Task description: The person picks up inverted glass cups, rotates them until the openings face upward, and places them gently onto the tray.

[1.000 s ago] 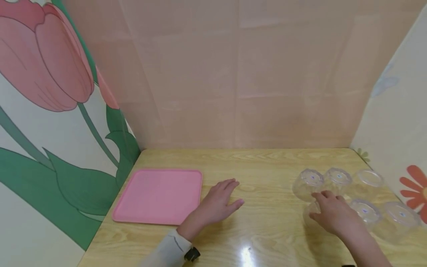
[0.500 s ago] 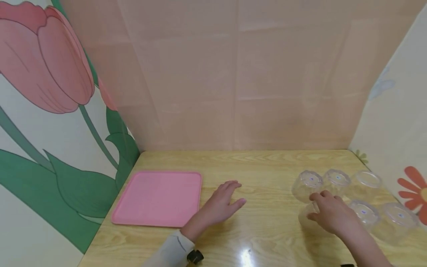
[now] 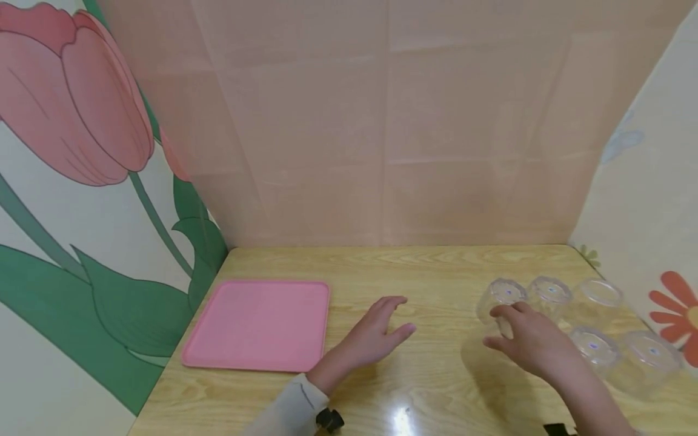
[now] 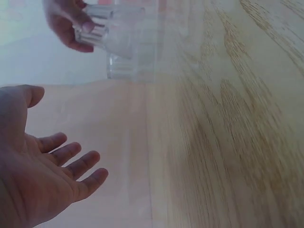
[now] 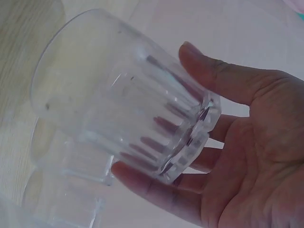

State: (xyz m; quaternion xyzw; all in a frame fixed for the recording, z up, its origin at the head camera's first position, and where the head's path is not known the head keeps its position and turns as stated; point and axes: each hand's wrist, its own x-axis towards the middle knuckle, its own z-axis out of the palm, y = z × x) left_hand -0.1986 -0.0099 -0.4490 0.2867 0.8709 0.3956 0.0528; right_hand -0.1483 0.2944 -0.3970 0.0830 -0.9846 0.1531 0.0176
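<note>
My right hand [image 3: 537, 342] grips a clear faceted plastic cup [image 5: 109, 90] by its base end, thumb on one side and fingers round the other. The cup is upside down, its wide rim facing the table, and appears raised a little above it. In the head view the hand hides most of this cup. Several like cups stand upside down around it, among them a back-left cup [image 3: 507, 292] and a front cup [image 3: 594, 345]. My left hand [image 3: 376, 333] hovers beside the pink tray [image 3: 256, 324], fingers spread and holding nothing.
More clear cups stand at the right, including a back-right cup [image 3: 600, 292] and a right-hand cup [image 3: 651, 351] near the patterned side wall. A pinkish sheet [image 3: 382, 121] hangs behind the wooden table [image 3: 425, 266]. A tulip-painted panel [image 3: 98, 121] borders the left.
My right hand has taken hold of the front-left cup and moved slightly up and left with it. The left hand has drifted a little to the right. The tray and other cups stay put.
</note>
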